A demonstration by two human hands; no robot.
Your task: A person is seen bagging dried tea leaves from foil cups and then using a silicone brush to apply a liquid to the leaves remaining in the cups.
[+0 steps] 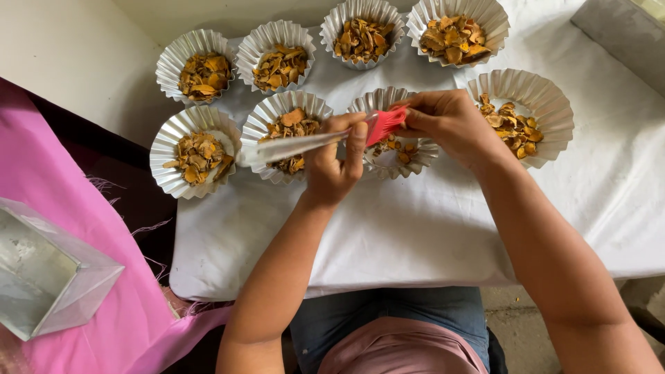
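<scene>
My left hand (336,163) grips a brush by its clear handle (291,147), which sticks out to the left. My right hand (447,125) pinches the brush's red silicone bristles (384,123). Both hands hover over a fluted foil cup (392,156) that holds a few orange-brown dried slices. Beside it, under the handle, sits another foil cup (287,114) with more slices.
Several more foil cups of orange slices stand on the white cloth (415,228), in two rows: one at the left (196,149), one at the right (530,114), others along the back. A pink cloth (62,208) and a metal box (45,273) lie at the left.
</scene>
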